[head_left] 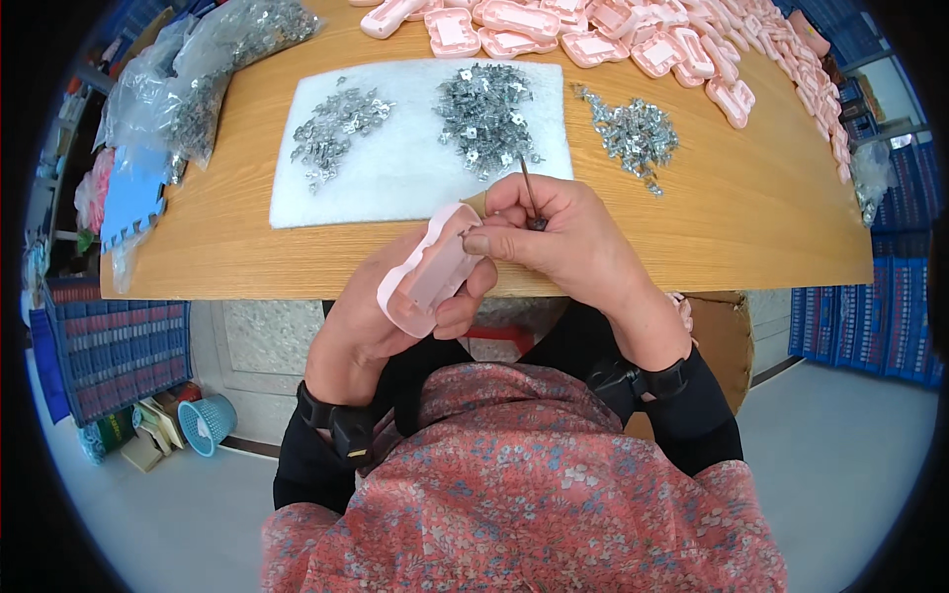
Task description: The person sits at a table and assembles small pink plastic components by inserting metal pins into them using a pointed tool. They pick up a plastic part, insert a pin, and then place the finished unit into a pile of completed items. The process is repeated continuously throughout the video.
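Observation:
My left hand point(358, 318) is wrapped round a pale pink plastic shell point(415, 293), tilted with its hollow side up. At the shell's far end, my right hand point(583, 247) presses its thumb inside the rim. A thin metal tool point(528, 186) sticks up between the curled fingers of that hand; the tool's lower end is mostly hidden. Whatever lies under the thumb is too small to make out. Just beyond my hands, a white foam sheet point(410, 183) carries two heaps of small metal clips, a sparser left heap point(338, 130) and a denser right heap point(484, 114).
Another heap of metal pieces point(633, 136) lies right of the sheet on the wooden table point(751, 208). Many pink shells point(593, 47) cover its far right side. Plastic bags of metal parts point(198, 94) stand far left. Blue crates point(119, 341) and a blue basket point(208, 423) are on the floor.

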{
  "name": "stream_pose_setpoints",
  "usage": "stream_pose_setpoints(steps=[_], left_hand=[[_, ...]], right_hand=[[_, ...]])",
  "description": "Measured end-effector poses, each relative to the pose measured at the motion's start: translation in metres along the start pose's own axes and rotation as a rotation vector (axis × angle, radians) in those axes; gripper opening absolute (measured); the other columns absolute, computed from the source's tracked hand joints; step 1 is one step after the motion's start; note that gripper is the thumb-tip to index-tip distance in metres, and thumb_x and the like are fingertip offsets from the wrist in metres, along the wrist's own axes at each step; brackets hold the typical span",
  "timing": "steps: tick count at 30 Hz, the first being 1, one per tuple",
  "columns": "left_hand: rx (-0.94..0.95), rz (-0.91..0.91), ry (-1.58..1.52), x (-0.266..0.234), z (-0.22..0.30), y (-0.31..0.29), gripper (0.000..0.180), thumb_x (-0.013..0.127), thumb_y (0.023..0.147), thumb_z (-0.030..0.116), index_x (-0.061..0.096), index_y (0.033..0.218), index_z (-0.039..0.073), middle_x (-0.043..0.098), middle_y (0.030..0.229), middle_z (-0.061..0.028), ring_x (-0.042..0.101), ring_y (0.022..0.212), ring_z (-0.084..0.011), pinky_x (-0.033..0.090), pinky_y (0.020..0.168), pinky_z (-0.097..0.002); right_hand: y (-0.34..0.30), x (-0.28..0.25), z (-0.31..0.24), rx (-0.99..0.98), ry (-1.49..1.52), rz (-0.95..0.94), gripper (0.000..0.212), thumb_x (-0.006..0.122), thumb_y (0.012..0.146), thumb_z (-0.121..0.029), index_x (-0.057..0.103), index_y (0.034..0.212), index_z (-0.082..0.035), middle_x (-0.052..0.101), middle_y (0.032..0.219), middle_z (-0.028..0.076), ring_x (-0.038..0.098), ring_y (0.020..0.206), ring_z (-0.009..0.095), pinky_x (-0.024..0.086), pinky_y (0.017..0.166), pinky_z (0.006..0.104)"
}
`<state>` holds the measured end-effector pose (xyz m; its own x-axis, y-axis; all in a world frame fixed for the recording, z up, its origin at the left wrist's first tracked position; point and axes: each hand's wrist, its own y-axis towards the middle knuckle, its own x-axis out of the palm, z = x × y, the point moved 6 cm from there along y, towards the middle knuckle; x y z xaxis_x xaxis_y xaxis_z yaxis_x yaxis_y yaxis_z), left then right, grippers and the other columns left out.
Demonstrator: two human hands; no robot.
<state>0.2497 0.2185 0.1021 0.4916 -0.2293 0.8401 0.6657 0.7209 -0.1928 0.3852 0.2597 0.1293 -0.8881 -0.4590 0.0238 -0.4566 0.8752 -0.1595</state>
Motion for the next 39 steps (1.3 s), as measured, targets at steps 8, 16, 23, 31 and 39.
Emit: stream_pose_setpoints(steps=[8,16,23,31,39], left_hand=[[-0.035,-0.136,-0.192,-0.003,-0.009,0.005,0.038,0.043,0.104,0.035,0.049,0.130,0.009,0.059,0.091,-0.0106,0.045,0.057,-0.0109,0.035,0.049,-0.0270],[0.194,0.437,0.060,0.015,0.003,0.020,0.039,0.043,0.105,0.025,0.044,0.137,0.004,0.059,0.110,-0.0101,0.060,0.098,-0.0223,0.049,0.087,-0.0325],[0.381,0.192,0.291,0.013,0.016,0.010,0.055,0.049,0.098,0.022,0.035,0.147,0.002,0.053,0.132,-0.0157,0.053,0.121,-0.0252,0.042,0.104,-0.0409],[-0.271,-0.265,0.682,0.043,-0.006,0.009,0.058,0.052,0.103,0.023,0.027,0.153,0.005,0.061,0.113,-0.0098,0.060,0.098,-0.0146,0.050,0.087,-0.0306],[0.057,0.061,0.469,0.013,0.001,0.019,0.077,0.040,0.098,0.061,0.033,0.149,0.004,0.062,0.087,-0.0094,0.062,0.074,-0.0194,0.052,0.069,-0.0312]], right_hand=[[-0.010,-0.010,0.001,-0.033,-0.019,0.140,0.029,0.076,0.085,-0.014,0.066,0.108,-0.001,0.053,0.076,-0.007,0.048,0.072,0.002,0.043,0.064,0.0197],[-0.048,0.025,-0.051,-0.651,-0.652,0.311,0.035,0.078,0.074,-0.013,0.060,0.104,-0.006,0.060,0.084,0.012,0.062,0.074,0.033,0.051,0.064,0.0394],[-0.064,-0.026,-0.035,-0.309,-0.486,0.327,0.023,0.070,0.079,-0.009,0.062,0.099,-0.001,0.061,0.083,0.009,0.061,0.066,0.021,0.050,0.060,0.0323],[-0.073,-0.012,-0.029,-0.098,-0.141,0.010,0.028,0.074,0.082,-0.008,0.065,0.109,-0.003,0.068,0.097,0.003,0.061,0.076,0.010,0.051,0.069,0.0266],[-0.096,-0.157,0.003,-0.130,-0.794,0.797,0.017,0.071,0.085,-0.010,0.067,0.099,-0.002,0.064,0.082,0.009,0.061,0.070,0.016,0.050,0.065,0.0294]])
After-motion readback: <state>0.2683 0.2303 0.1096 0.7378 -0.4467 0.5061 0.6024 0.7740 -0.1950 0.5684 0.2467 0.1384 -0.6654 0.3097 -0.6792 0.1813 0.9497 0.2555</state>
